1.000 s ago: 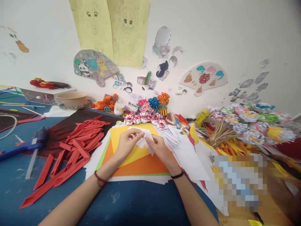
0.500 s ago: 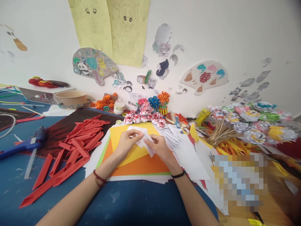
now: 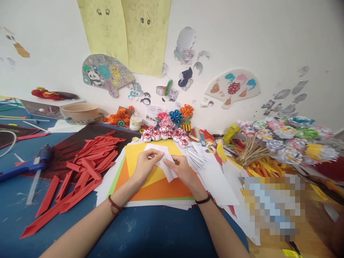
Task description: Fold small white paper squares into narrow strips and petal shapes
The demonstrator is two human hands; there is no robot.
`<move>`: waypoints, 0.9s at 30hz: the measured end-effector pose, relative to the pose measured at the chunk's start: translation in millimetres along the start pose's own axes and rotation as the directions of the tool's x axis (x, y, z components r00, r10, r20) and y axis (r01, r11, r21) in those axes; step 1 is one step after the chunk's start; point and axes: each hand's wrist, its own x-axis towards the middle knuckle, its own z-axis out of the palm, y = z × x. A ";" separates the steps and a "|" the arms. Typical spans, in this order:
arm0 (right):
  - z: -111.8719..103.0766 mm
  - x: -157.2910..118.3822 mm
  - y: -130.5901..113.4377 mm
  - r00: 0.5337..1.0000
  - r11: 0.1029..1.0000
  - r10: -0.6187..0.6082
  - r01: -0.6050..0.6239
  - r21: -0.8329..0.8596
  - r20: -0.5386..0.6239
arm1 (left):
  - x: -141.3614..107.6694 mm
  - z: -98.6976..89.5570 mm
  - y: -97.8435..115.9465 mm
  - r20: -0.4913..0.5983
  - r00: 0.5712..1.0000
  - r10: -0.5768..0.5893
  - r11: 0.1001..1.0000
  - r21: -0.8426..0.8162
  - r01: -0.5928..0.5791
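Observation:
A small piece of white paper point(image 3: 167, 165) is held between both hands above a stack of coloured sheets. My left hand point(image 3: 146, 163) pinches its upper left part between thumb and fingers. My right hand point(image 3: 183, 168) grips the right side, thumb pressed on the paper. The paper looks folded or creased near the thumbs. Under the hands lie a yellow sheet point(image 3: 134, 152) and an orange sheet point(image 3: 161, 190), with green and white sheets showing at the edges.
Folded red paper strips point(image 3: 94, 161) and a blue glue gun point(image 3: 34, 164) lie left. Red-and-white paper flowers point(image 3: 163, 134) stand behind the stack. White paper point(image 3: 217, 181), a bunch of paper flowers on sticks point(image 3: 292, 139) and a yellow tube point(image 3: 231, 132) lie right. A bowl point(image 3: 80, 110) sits back left.
The lower part of the white paper has shifted slightly, its lower end now a little wider and lower. Both hands keep their hold in nearly the same place.

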 end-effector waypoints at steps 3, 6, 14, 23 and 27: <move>1.5 0.0 1.2 0.999 0.999 -0.014 0.012 0.040 0.042 | -0.8 1.2 -0.5 -0.017 1.000 -0.008 1.000 -0.022 0.007; 3.8 0.1 3.5 0.999 0.999 -0.026 0.025 0.045 0.030 | -1.0 2.0 -1.6 -0.011 1.000 -0.024 0.997 -0.070 0.023; 9.6 0.3 10.0 1.000 0.997 -0.003 0.001 0.082 0.022 | -1.8 4.3 -4.6 0.001 1.000 -0.031 0.993 -0.117 0.031; 7.0 1.4 9.1 0.999 1.000 -0.008 0.007 -0.024 -0.035 | -0.7 -1.7 4.5 0.084 0.996 0.004 0.999 -0.043 0.000; 4.2 0.1 7.0 0.999 1.000 -0.002 0.002 0.007 -0.035 | 4.1 -6.7 7.2 0.163 0.986 0.044 0.999 0.019 -0.048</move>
